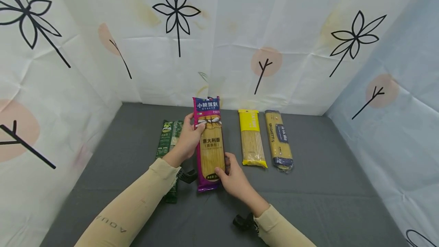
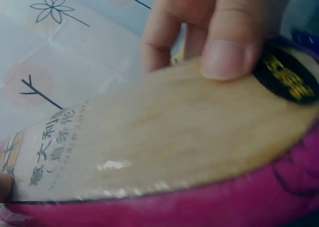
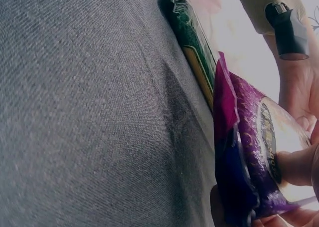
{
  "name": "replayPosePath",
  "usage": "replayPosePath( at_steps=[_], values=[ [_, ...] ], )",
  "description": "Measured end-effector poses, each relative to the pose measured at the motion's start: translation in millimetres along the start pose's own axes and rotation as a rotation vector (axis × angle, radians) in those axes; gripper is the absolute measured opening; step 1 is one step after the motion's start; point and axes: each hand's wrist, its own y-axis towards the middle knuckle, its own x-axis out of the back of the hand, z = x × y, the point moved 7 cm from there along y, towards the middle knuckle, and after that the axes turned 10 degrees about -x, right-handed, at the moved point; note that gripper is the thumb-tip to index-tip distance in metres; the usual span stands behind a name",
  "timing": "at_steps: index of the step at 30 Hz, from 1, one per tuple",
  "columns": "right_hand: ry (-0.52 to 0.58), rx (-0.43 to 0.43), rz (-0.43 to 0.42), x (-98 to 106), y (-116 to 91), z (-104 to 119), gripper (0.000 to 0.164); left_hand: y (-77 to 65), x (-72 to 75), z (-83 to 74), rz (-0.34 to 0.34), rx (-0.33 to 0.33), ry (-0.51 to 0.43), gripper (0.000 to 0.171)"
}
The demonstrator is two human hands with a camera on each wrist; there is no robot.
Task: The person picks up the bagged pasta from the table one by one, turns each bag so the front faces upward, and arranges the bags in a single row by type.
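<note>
Both hands hold a magenta and purple pack of spaghetti (image 1: pixel 212 144), tilted with its clear window and printed front facing up. At its upper left edge the left hand (image 1: pixel 186 138) grips it, thumb over the front. My right hand (image 1: pixel 234 176) pinches the lower right side, its thumb (image 2: pixel 229 57) pressing beside the dark oval label in the left wrist view. In the right wrist view the bottom seal of the pack (image 3: pixel 229 152) hangs over the cloth. A green pasta pack (image 1: pixel 164 140) lies on the table to the left, partly hidden beneath the left arm.
Right of the held pack, a yellow-topped noodle pack (image 1: pixel 252 138) and a blue-labelled spaghetti pack (image 1: pixel 278 140) lie side by side. Dark grey cloth (image 1: pixel 326 170) covers the table. Printed white fabric (image 1: pixel 226 22) hangs behind and at both sides.
</note>
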Motion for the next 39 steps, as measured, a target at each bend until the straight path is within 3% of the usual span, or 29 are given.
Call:
replayPosePath(
  at_steps=[10, 14, 17, 30, 39],
  values=[
    [-0.002, -0.007, -0.08, 0.6, 3.3, -4.0, 0.052, -2.7, -11.0, 13.3, 0.199, -0.087, 0.215, 0.063],
    [0.005, -0.012, -0.104, 4.2, 7.4, -4.9, 0.048, -6.3, -16.4, 24.6, 0.247, -0.069, 0.3, 0.067],
    [-0.01, -0.021, -0.128, 9.4, 10.6, -3.1, 0.047, -10.1, -20.8, 34.9, 0.281, -0.034, 0.315, 0.07],
    [-0.047, -0.143, -0.092, 14.3, 20.0, -12.3, 0.044, -20.8, -28.0, 74.5, 0.367, 0.108, 0.318, 0.08],
    [-0.092, -0.175, -0.081, 14.5, 14.5, -17.7, 0.059, -34.8, -22.1, 68.0, 0.367, 0.064, 0.547, 0.086]
  ],
)
